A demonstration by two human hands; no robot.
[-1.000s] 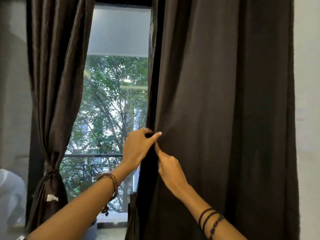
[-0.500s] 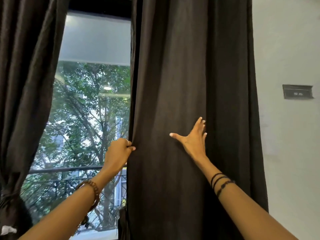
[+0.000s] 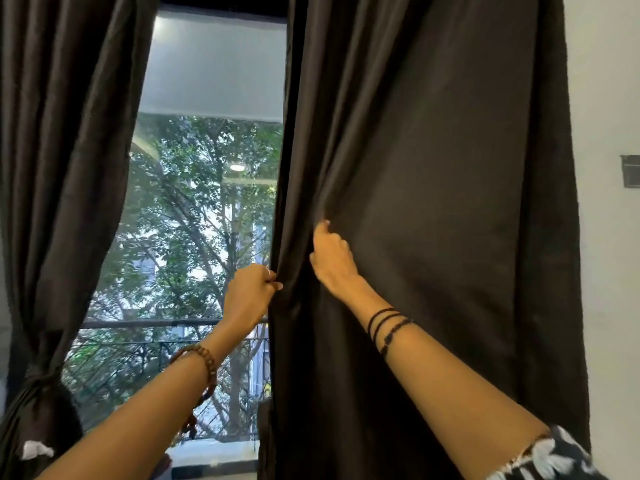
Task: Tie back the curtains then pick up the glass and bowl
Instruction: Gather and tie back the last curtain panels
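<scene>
Right curtain (image 3: 433, 202): hanging at window's right edge, untied. Soft, limp, bulky fabric; gather at mid-height. Left hand (image 3: 247, 296) pinching inner hem; right hand (image 3: 332, 258) fingers curled into a fold.

No lettering, label, brand, number or sign can be read anywhere in the head view. The small dark rectangular plate (image 3: 630, 170) on the white wall at the right edge of the frame shows no legible marking, and the small white tag (image 3: 34, 449) on the tied dark brown curtain at the lower left of the frame is blank or too blurred to read.
</scene>
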